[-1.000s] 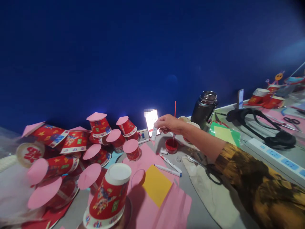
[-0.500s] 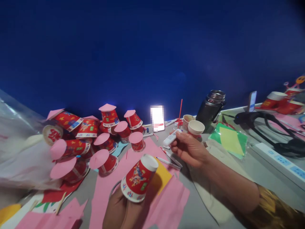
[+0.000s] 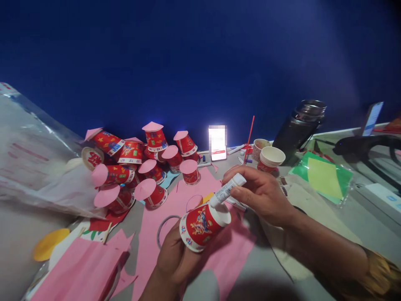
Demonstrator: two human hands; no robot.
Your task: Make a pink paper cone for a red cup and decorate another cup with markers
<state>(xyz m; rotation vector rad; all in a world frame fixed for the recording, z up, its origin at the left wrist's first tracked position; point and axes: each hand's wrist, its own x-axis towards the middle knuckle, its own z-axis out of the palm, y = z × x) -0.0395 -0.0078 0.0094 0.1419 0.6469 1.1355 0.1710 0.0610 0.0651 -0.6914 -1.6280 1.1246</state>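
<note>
My left hand (image 3: 180, 255) is closed on a red printed paper cup (image 3: 200, 228), holding it tilted with its white base up and to the right. Its fingers are partly hidden behind the cup. In my right hand (image 3: 261, 194) is a white glue stick (image 3: 228, 190) with printed text, held slantwise, its lower end at the edge of the cup's base. Pink paper (image 3: 175, 202) lies on the table beneath both hands. To the left stands a pile of similar red cups topped with pink paper cones, such as one upright cup (image 3: 156, 140).
A lit phone (image 3: 218, 144) leans against the blue wall. Right of it are stacked paper cups (image 3: 272, 159), a black thermos (image 3: 299, 131), a green paper packet (image 3: 324, 175) and a white power strip (image 3: 380, 200). A plastic bag (image 3: 34, 167) rises at the left.
My right hand has turned the glue stick over and brought its end down to the cup's base. The cup is raised slightly and sits further right in view, as the camera has turned left.
</note>
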